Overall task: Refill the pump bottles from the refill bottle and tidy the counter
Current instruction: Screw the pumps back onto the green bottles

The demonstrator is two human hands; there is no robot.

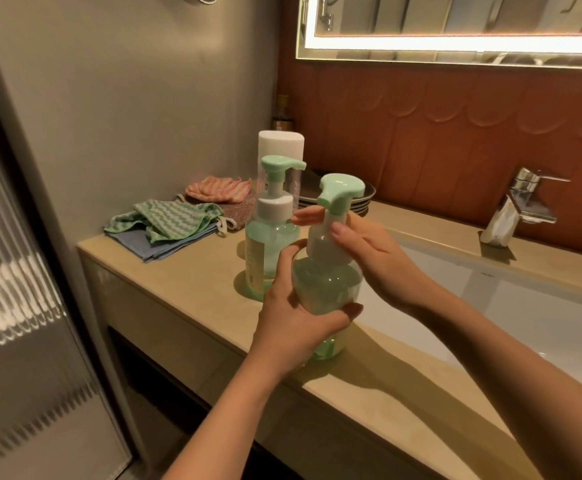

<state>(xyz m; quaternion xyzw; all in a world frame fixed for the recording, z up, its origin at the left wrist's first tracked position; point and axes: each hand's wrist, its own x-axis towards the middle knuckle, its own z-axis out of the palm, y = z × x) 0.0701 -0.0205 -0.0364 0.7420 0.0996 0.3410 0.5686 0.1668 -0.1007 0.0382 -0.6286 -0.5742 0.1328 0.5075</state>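
Plastic, probably slick and light: left hand (293,317) is clasping the nearer pump bottle (327,282) by its belly at the counter (185,282) front edge while right hand (369,251) is gripping its white collar.

Grey wall (126,81), rust tiles (455,140), lit mirror (455,22), perhaps ribbed-glass door (12,271)

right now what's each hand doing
Left hand: holding the near pump bottle by its body.
Right hand: gripping that bottle's pump collar.

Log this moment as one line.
left hand: grips near pump bottle | right hand: grips its pump top | second pump bottle: upright on counter
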